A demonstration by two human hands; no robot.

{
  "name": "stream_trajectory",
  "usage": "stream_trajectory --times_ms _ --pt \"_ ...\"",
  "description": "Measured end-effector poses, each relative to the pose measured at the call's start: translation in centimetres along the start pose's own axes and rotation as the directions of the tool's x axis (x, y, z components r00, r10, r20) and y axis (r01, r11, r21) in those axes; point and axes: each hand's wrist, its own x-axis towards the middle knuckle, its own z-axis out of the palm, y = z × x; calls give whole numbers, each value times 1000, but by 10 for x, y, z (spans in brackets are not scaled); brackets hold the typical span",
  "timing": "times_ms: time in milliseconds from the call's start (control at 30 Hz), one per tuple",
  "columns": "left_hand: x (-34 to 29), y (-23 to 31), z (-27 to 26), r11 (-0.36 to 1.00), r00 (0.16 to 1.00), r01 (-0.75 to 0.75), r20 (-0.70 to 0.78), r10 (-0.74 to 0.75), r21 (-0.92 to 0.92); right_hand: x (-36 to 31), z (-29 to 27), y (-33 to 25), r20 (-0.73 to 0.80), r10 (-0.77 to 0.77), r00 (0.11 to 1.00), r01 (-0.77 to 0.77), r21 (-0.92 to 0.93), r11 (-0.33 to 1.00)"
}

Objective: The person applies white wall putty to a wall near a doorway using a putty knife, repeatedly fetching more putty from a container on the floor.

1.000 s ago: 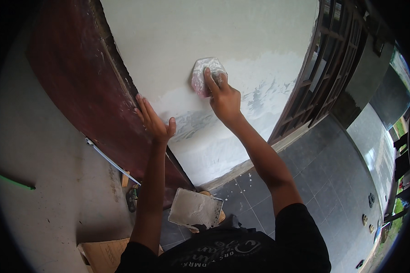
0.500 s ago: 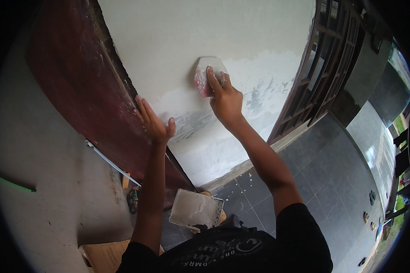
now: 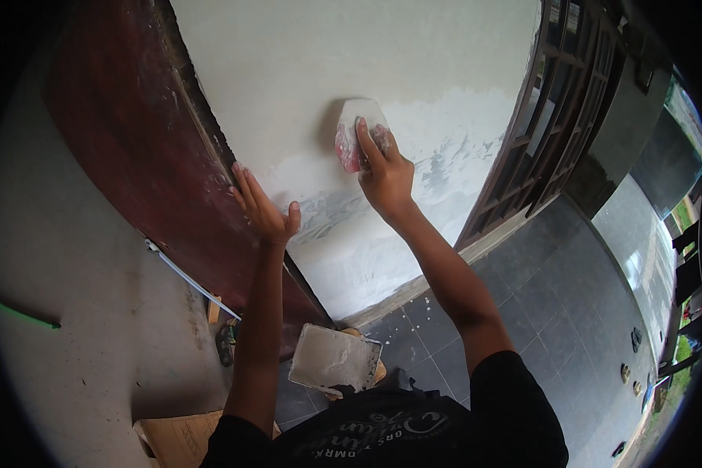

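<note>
In my right hand (image 3: 387,178) is a putty scraper (image 3: 349,144), a flat plate with a pale upper end and red sides smeared with white. My index finger lies along it. It is at the pale wall (image 3: 304,70), just above a wet white and grey smeared band (image 3: 327,210); whether its edge touches the wall I cannot tell. My left hand (image 3: 264,209) is open, its fingers laid against the edge of the dark red door frame (image 3: 132,125), thumb held apart. Below, near my body, stands a tray (image 3: 337,357) of whitish paste.
Barred dark windows (image 3: 558,101) border the wall on the right. Grey floor tiles (image 3: 522,312) carry white drips near the wall's foot. At lower left are a cardboard piece (image 3: 175,437), a thin pale rod (image 3: 191,277) leaning by the frame, and a green cord (image 3: 23,313).
My right hand and the scraper have shifted very slightly downward on the wall. The left hand stays against the door frame.
</note>
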Motion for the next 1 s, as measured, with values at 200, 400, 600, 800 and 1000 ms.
stream_trajectory --times_ms 200,400,600,800,1000 --pt "-1 -2 3 1000 1000 -4 3 4 -21 -46 21 -1 190 -50 981 59 -42 997" --pt "-2 -2 4 1000 1000 1 13 -1 -25 -54 6 4 87 -43 995 42 19 999" --pt "-2 -1 5 1000 1000 10 24 -10 -20 12 19 -19 106 -70 992 71 0 997" --pt "-2 1 4 999 999 15 31 -14 -29 -71 8 -15 264 -40 964 47 -19 999" --pt "-1 0 0 1000 1000 14 25 -14 -27 0 -5 -24 107 -29 994 24 45 999"
